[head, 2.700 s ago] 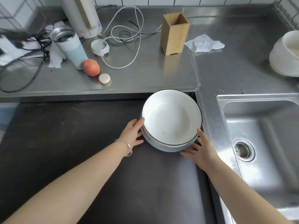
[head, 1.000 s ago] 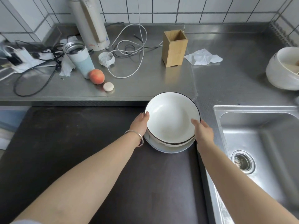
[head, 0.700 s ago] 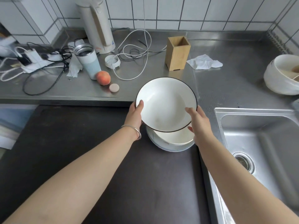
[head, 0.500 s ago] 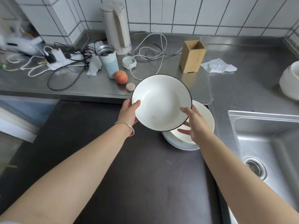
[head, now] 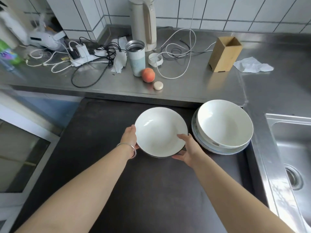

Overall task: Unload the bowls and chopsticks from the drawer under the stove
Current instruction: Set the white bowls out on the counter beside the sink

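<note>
Forearms reach forward side by side over the dark stovetop (head: 104, 174), both hands on one white bowl (head: 160, 132) with a dark rim. The left hand (head: 130, 138), a bangle (head: 129, 147) at its wrist, cups the bowl's left edge with its thumb lying along the rim. The right hand (head: 188, 149) holds the near right edge, thumb hooked over the rim into the bowl, fingers spread underneath. Just beside it to the right, apart from it, a stack of bowls (head: 223, 126) sits at the stovetop's far right corner.
</note>
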